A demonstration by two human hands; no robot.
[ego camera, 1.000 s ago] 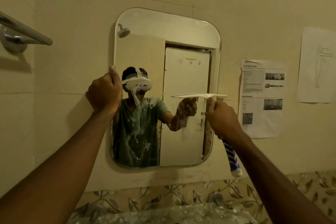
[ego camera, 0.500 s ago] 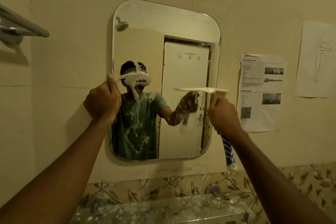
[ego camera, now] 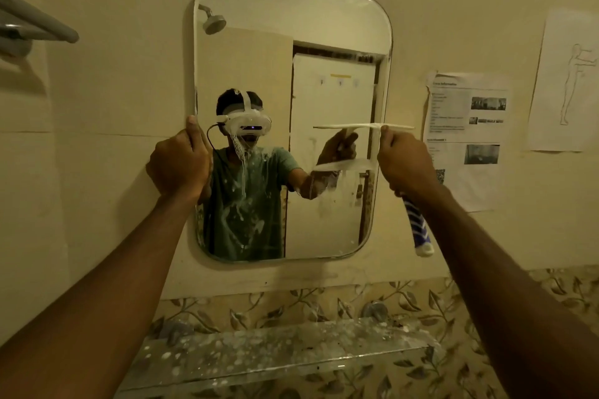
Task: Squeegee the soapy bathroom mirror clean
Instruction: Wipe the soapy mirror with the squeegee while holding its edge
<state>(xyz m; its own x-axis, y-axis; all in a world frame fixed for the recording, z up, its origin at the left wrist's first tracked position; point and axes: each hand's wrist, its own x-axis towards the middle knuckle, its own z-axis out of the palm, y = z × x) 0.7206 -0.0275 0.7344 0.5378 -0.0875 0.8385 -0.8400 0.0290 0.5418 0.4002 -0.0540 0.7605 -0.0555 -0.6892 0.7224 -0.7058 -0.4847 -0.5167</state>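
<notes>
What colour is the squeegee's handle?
The squeegee handle is blue with white chevron stripes and a white tip, seen in the head view below the right hand.

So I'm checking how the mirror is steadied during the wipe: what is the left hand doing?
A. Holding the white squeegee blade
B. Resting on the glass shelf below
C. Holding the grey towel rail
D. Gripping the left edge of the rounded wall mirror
D: the left hand is curled around the left edge of the rounded wall mirror, while the right hand holds the blue-and-white-handled squeegee.
</notes>
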